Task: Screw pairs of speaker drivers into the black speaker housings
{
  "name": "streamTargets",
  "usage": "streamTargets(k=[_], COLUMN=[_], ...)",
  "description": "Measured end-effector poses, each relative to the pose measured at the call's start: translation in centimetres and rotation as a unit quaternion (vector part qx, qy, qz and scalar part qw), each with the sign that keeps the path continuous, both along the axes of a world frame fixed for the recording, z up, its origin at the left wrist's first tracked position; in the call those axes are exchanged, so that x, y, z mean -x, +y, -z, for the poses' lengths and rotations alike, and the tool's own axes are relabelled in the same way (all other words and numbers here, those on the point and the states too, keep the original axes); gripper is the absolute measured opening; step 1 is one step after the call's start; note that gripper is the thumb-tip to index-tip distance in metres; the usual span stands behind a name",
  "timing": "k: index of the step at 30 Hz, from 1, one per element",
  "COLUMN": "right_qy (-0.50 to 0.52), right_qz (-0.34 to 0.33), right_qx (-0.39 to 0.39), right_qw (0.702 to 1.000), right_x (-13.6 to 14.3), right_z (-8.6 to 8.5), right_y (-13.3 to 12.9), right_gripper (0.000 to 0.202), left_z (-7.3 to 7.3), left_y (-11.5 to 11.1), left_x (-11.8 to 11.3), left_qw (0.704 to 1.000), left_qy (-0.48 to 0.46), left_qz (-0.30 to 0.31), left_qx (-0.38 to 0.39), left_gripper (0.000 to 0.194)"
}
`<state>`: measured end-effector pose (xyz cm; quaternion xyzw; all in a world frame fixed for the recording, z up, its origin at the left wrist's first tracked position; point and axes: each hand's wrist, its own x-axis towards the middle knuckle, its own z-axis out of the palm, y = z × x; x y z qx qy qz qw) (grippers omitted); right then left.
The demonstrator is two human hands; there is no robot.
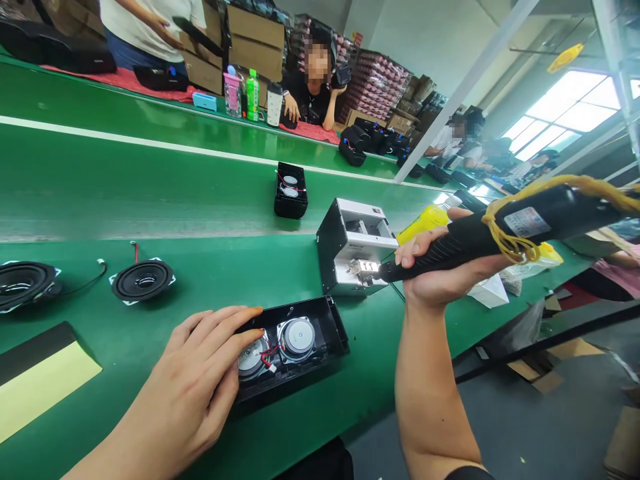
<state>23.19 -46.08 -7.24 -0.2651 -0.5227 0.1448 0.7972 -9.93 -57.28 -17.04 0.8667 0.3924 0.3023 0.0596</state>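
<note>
My left hand (200, 377) is closed over the left end of a black speaker housing (327, 333), fingers on its rim and partly over one of two silver-backed speakers (299, 338). A red wire with a white plug lies between the speakers. My right hand (440, 267) is wrapped round a black electric screwdriver (465, 237) with a yellow cord. The tool's tip is at the metal outlet of a silver and black screw feeder (367, 237); whether it holds a screw cannot be made out.
Two loose speakers (143, 281) and a yellow and black sheet (45, 380) lie at the left. Another housing (291, 190) sits farther back. Across the green table (150, 180) are bottles (252, 95) and people. A slanted post (465, 87) rises at the right.
</note>
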Motion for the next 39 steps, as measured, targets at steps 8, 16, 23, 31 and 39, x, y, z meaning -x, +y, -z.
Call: streamTargets(k=[8, 16, 23, 31, 39], right_qy=[-0.009, 0.0, 0.012, 0.016, 0.02], right_qz=[0.002, -0.001, -0.02, -0.027, -0.046], right_qx=[0.022, 0.032, 0.045, 0.035, 0.032], right_qw=[1.0, 0.999, 0.999, 0.999, 0.998], right_x=[-0.1, -0.1, -0.2, -0.3, -0.4], right_z=[0.2, 0.4, 0.5, 0.3, 0.9], right_y=[-0.5, -0.4, -0.5, -0.1, -0.1], right_gripper=[0.066, 0.072, 0.077, 0.075, 0.07], left_z=[0.3, -0.1, 0.2, 0.9, 0.6], left_y=[0.1, 0.1, 0.6, 0.4, 0.5], left_x=[-0.1, 0.0, 0.3, 0.3, 0.2], left_qw=[1.0, 1.0, 0.999, 0.999, 0.999], left_qy=[0.001, -0.001, 0.023, 0.014, 0.024], left_qz=[-0.005, -0.01, -0.006, -0.018, -0.014], left_qx=[0.003, -0.017, -0.048, -0.022, -0.04], left_gripper=[0.047, 0.047, 0.048, 0.049, 0.048])
